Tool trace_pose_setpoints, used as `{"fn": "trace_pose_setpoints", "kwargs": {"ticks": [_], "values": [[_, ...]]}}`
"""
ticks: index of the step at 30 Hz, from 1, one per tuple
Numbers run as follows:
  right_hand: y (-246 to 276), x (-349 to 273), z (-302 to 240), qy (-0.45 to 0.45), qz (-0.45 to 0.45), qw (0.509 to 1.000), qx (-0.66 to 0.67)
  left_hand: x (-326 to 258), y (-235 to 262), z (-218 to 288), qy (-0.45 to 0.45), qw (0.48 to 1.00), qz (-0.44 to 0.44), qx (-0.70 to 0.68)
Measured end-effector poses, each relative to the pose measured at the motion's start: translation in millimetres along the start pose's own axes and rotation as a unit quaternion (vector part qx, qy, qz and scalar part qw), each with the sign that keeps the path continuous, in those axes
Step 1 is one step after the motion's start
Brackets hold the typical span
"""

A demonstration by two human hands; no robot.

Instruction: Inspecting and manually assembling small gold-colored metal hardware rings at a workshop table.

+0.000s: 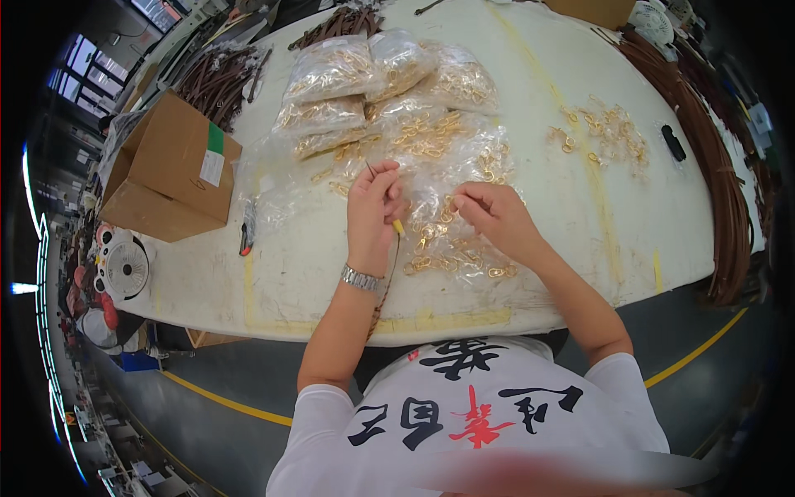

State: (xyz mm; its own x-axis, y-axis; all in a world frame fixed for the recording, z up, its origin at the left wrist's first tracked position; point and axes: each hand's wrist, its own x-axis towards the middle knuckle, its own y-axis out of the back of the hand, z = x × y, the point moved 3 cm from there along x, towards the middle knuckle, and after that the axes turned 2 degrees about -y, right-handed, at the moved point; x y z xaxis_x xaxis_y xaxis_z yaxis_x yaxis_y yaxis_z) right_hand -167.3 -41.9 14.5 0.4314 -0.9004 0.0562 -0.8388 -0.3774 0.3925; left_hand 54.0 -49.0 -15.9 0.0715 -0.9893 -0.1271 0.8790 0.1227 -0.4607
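My left hand [370,219], a metal watch on its wrist, is closed round a thin pointed tool. Its dark tip sticks up past the fingers, and its yellow end [398,226] comes out below. A dark cord hangs beneath that end toward the table edge; whether it joins the tool I cannot tell. My right hand [497,217] pinches a gold snap hook [448,209], partly hidden by the fingertips. Under and between both hands lie loose gold hooks [426,263] on crumpled clear plastic. Just beyond are stacked clear bags [331,70] full of gold hooks.
An open cardboard box [170,166] and a white fan [124,267] stand on the left. A red-and-black cutter [246,238] lies near the box. More bagged hooks [609,132] and a black object [673,143] lie right. Brown straps [712,166] line the right edge.
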Motion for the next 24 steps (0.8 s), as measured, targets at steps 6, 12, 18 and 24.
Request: {"fn": "trace_pose_setpoints", "kwargs": {"ticks": [6, 12, 18, 24], "values": [[5.4, 5.5, 10.7, -0.051, -0.047, 0.985, 0.155, -4.2, -25.8, 4.9, -0.018, 0.971, -0.16, 0.177], [6.6, 10.9, 18.2, -0.013, 0.007, 0.995, 0.094, -25.0, -49.4, 4.1, -0.083, 0.908, -0.258, 0.32], [-1.4, 0.0, 5.5, 0.011, 0.025, 0.999, 0.042, -28.5, -55.2, -10.5, -0.045, 0.922, -0.21, 0.322], [-9.4, -0.2, 15.1, 0.004, 0.068, 0.996, 0.056, -25.8, -47.4, -22.9, -0.164, 0.883, -0.164, 0.408]]}}
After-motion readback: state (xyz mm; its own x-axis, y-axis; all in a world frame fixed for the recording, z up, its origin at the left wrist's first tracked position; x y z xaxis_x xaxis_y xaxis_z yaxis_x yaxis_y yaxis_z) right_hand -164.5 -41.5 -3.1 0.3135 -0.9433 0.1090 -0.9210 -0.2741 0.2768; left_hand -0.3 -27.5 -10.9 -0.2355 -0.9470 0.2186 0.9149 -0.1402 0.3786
